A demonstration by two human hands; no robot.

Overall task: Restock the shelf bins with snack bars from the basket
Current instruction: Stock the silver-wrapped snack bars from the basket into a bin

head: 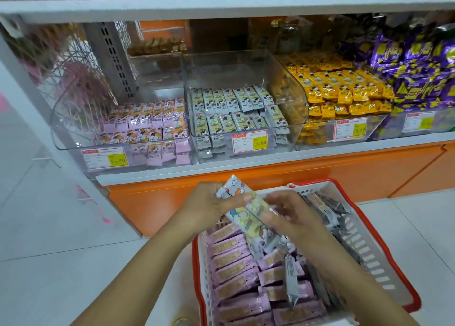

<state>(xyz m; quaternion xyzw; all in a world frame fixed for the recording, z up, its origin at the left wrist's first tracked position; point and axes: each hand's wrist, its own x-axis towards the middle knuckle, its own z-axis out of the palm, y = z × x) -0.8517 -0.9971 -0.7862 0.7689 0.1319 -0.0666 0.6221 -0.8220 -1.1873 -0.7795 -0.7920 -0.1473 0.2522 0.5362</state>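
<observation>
Snack bars [244, 214] sit gripped between left hand [209, 203] and right hand [293, 218] (both curled round them) over the basket [364, 247].

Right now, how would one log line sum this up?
step: gathering stock | left hand: grips snack bars | right hand: pinches same bars | position: over basket | shelf bins: not yet reached

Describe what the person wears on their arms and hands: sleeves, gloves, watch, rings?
Nothing worn shows. The left forearm and right forearm are bare down to the frame's bottom edge, with no sleeve or cuff in view. The left hand and right hand are ungloved, with no watch or bracelet at either wrist and no ring on the visible fingers.
</observation>
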